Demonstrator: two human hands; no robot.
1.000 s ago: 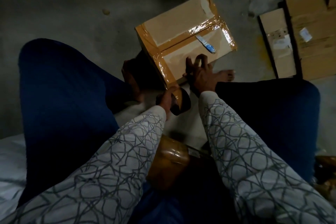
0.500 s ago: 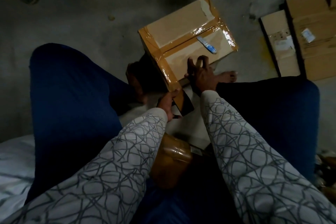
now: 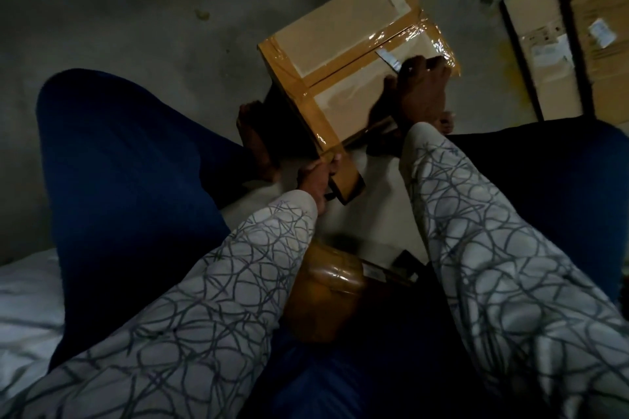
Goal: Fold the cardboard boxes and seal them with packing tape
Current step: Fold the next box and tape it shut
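We are taping the closed cardboard box [image 3: 343, 54] that is sitting on the floor between our feet. Compared with a moment ago, our right hand [image 3: 420, 92] is lying much farther out over the box top: its fingers, held loosely together, are now reaching the far right edge beside the small blue label [image 3: 388, 59], where before they were resting at the near edge. That reads to us as smoothing the fresh strip down across the lid.

Our left hand [image 3: 318, 178] is staying at the near corner of the box, fingers curled and pinching the packing tape roll [image 3: 345, 185], with the brown tape running from the fingertips straight up onto the box's left edge. The roll is tilted a little more upright than it was.

A second, fatter tape roll [image 3: 328, 289] is resting in our lap, below both wrists. Flattened cartons [image 3: 551, 48] are waiting on the floor, well beyond the right fingertips.

We judge this box nearly sealed; cutting the tape looks like the remaining step.
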